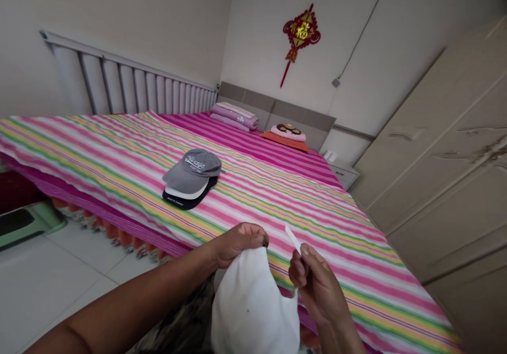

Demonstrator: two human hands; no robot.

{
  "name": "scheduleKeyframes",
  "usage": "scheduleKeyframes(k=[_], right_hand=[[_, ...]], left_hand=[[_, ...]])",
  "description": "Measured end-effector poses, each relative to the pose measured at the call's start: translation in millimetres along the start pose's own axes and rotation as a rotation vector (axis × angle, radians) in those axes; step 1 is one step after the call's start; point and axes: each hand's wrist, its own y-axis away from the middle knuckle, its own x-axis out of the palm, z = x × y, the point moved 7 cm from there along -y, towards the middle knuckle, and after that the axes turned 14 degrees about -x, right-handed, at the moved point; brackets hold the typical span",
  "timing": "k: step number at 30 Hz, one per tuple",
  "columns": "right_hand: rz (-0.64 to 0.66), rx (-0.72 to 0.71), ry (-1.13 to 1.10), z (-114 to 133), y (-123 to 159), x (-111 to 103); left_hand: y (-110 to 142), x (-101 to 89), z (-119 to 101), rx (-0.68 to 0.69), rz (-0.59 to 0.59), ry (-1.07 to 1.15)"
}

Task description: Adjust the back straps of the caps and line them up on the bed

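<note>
Since the white cap hangs pinched in the left fingers, with the right fingers gripping a white strip, this seems a two-handed hold; shifting either calls for a steady pinch. Stacked caps sit beyond the left fingers, on the bed.

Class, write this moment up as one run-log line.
left hand: gripping edge of white cap | right hand: holding white strip | nearby: grey cap atop stacked caps, on striped sheet
</note>
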Motion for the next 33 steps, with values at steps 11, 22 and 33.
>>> scheduleKeyframes(k=[11, 22, 33], right_hand=[[0.246, 0.288, 0.300, -29, 14, 13], [-0.026, 0.187, -0.053, -9, -3, 18], [-0.233, 0.169, -0.037, -23, -35, -7]], left_hand=[[-10, -7.2, -4, 0.101, -0.054, 0.005], [14, -70.2, 52, -0.137, 0.045, 0.041], [73, -110.1, 120, 0.026, 0.027, 0.397]])
